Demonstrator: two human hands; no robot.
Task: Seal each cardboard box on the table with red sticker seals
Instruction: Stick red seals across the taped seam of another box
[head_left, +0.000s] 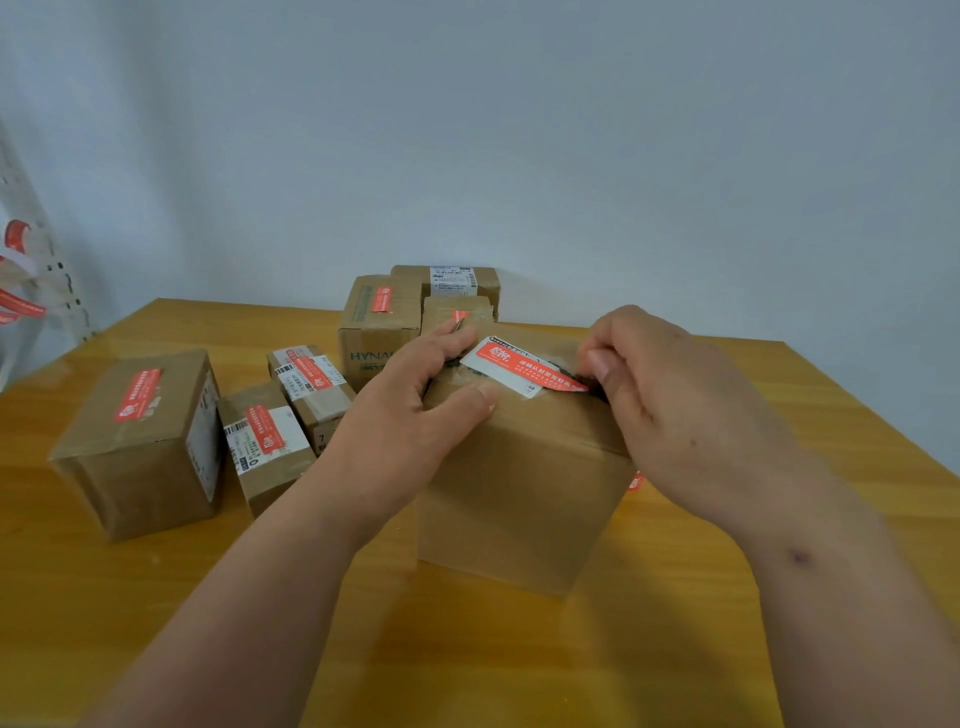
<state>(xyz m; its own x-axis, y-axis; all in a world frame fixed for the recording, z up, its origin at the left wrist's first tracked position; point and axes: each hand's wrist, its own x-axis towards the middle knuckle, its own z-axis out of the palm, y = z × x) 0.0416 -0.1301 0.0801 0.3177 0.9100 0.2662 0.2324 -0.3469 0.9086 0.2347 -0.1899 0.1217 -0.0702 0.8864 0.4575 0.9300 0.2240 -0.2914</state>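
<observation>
Head view looks down on a yellow wooden table (519, 649) with bare surface nearest the person and to the right of the grip, so the arms have room there; its far edge meets the wall and its right edge is well apart from the hands. Under the grip stands the biggest cardboard box (519, 493), the one being sealed. Left of the grip and beyond it sit six smaller boxes (140, 441); five show red seals, so most of the job looks done, while the farthest shows only a white label. The left hand (415, 410) clasps the box's top corner, thumb curled over the edge. The right hand (670, 405) pinches one end of the red sticker (524, 364), which lies slanted across the top, seemingly not yet pressed flat.
</observation>
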